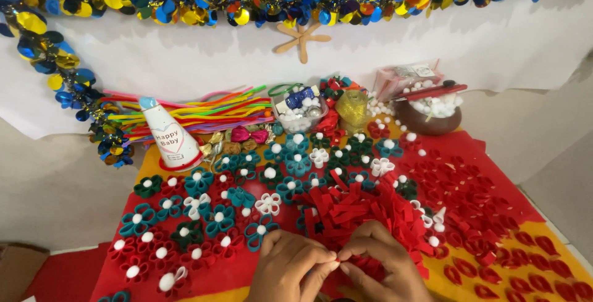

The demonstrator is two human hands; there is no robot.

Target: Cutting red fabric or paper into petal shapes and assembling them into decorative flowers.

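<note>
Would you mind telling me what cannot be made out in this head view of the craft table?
- Red strip: pinched between both hands' fingertips, which cover nearly all of it, so its shape is unclear.
- Left hand and right hand: wrists cut off by the bottom edge.
- Brown bowl: white pom-poms hide its inside.
- Clear tub: contents too small to identify.
- Cardboard box: cut off by the left edge.
</note>
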